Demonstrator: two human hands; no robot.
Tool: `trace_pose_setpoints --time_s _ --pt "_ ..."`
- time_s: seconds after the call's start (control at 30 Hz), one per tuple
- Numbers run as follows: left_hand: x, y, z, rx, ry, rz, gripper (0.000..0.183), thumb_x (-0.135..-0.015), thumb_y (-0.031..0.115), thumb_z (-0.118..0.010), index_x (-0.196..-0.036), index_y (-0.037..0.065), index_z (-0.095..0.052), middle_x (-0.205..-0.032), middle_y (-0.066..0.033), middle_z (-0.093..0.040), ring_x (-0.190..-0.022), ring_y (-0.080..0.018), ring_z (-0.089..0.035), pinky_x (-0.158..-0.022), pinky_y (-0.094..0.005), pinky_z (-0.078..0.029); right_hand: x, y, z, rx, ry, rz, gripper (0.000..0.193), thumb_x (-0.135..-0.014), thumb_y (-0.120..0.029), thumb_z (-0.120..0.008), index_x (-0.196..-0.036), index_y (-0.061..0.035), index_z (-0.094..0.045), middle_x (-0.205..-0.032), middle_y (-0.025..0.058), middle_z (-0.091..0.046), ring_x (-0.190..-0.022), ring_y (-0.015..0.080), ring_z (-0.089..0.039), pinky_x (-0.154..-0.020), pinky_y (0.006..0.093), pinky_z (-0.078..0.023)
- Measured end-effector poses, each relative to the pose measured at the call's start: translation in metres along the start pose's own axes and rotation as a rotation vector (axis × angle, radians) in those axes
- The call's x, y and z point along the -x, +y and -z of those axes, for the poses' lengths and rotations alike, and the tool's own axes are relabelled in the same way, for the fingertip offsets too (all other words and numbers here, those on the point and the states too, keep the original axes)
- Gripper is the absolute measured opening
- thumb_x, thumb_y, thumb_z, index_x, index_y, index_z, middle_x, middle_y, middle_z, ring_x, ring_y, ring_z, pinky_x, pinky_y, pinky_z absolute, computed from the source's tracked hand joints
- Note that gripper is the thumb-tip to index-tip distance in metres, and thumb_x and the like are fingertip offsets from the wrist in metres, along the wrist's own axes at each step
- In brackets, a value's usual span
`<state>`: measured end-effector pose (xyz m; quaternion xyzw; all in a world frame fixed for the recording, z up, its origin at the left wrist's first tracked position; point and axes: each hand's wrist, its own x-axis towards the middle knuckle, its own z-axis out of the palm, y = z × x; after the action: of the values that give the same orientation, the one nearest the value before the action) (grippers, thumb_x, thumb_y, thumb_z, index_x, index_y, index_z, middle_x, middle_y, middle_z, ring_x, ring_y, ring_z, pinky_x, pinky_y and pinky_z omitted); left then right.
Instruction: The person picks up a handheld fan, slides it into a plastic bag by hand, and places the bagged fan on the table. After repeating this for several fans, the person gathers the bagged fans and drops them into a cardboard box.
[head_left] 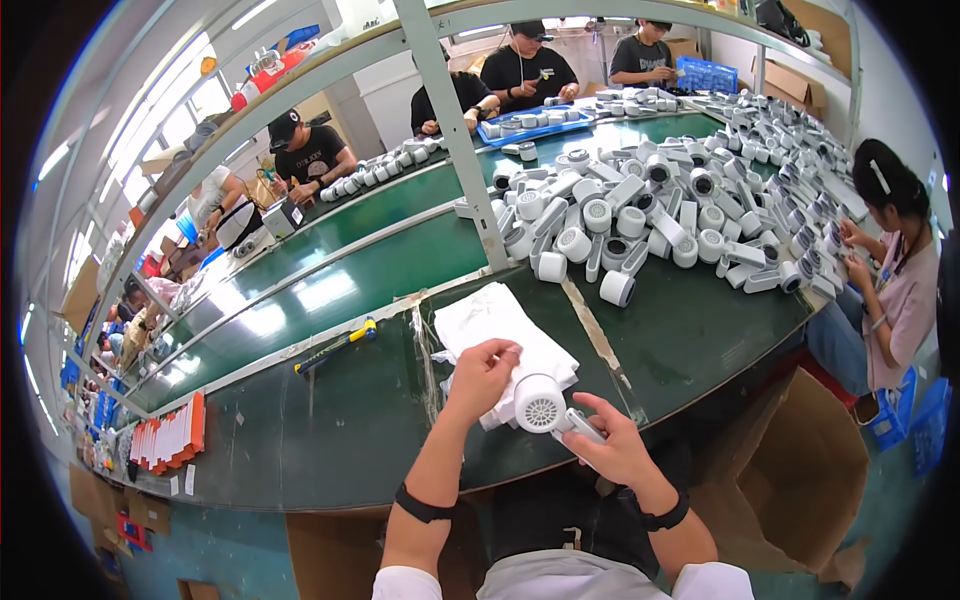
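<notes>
My right hand (pixel 611 446) grips the handle (pixel 584 428) of a small white handheld fan. The fan's round head (pixel 540 401), with a grille on its face, points toward me over the near part of the green table. My left hand (pixel 484 377) is closed in a pinch just left of the fan's head. Its fingertips are over a stack of thin white bags or sheets (pixel 497 325), and what they hold, if anything, is hidden. The stack lies flat under and beyond the fan.
A large heap of white-and-grey fans (pixel 640 205) covers the table ahead and right. A yellow-and-black hammer (pixel 336 345) lies left, beyond orange-edged boxes (pixel 168 434). A metal post (pixel 455 140) rises ahead. An open carton (pixel 790 470) stands lower right. Several people work around the table.
</notes>
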<state>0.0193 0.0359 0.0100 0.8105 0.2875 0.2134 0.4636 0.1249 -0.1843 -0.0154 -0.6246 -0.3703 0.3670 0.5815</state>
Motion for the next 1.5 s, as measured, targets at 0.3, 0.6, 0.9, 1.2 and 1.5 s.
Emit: trace_pose_setpoints --time_s 0.3,0.6,0.9,1.2,1.5 --pt "0.012 0.018 0.001 0.203 0.06 0.008 0.019 -0.093 0.014 -0.066 -0.102 -0.003 -0.069 -0.076 -0.0022 -0.067 -0.067 -0.0052 -0.057 -0.059 -0.0217 -0.045 -0.005 0.0 0.001 0.13 0.003 0.037 0.067 -0.08 -0.026 -0.075 -0.137 -0.0028 -0.048 -0.074 0.0108 -0.067 -0.069 0.0172 -0.065 -0.069 0.0304 -0.049" --pt "0.019 0.017 0.006 0.17 -0.006 0.014 0.018 -0.092 0.015 -0.068 -0.098 -0.001 -0.07 -0.073 -0.0004 -0.064 -0.065 -0.0033 -0.054 -0.057 -0.0203 -0.043 -0.014 -0.009 0.01 0.261 -0.049 0.03 0.07 -0.081 -0.021 -0.073 -0.143 -0.003 -0.044 -0.076 0.0067 -0.067 -0.063 0.0102 -0.061 -0.06 0.0261 -0.048" --pt "0.023 0.035 0.017 -0.014 -0.073 -0.109 0.015 -0.091 0.015 -0.068 -0.093 0.001 -0.071 -0.07 0.0015 -0.061 -0.062 -0.0025 -0.05 -0.056 -0.0208 -0.041 -0.015 -0.024 0.011 0.341 -0.19 0.01 0.074 -0.081 -0.035 -0.073 -0.145 -0.0099 -0.045 -0.087 0.0152 -0.07 -0.079 0.0282 -0.068 -0.077 0.0336 -0.051" --pt "0.02 0.027 0.02 0.171 -0.097 -0.005 0.014 -0.091 0.013 -0.069 -0.093 -0.001 -0.07 -0.074 0.0017 -0.064 -0.065 -0.0025 -0.053 -0.057 -0.0199 -0.043 -0.033 -0.02 0.01 0.431 -0.048 0.079 0.074 -0.082 -0.029 -0.073 -0.147 -0.0102 -0.043 -0.082 0.0113 -0.066 -0.072 0.0168 -0.061 -0.073 0.0292 -0.049" --pt "0.018 0.028 0.019 0.132 0.043 -0.035 0.014 -0.092 0.013 -0.067 -0.096 -0.001 -0.07 -0.078 0.001 -0.066 -0.064 -0.0026 -0.053 -0.057 -0.0194 -0.043 -0.023 -0.016 0.016 0.2 -0.162 0.01 0.073 -0.081 -0.021 -0.075 -0.146 -0.0094 -0.045 -0.079 0.0051 -0.065 -0.07 0.0106 -0.058 -0.067 0.0258 -0.048"
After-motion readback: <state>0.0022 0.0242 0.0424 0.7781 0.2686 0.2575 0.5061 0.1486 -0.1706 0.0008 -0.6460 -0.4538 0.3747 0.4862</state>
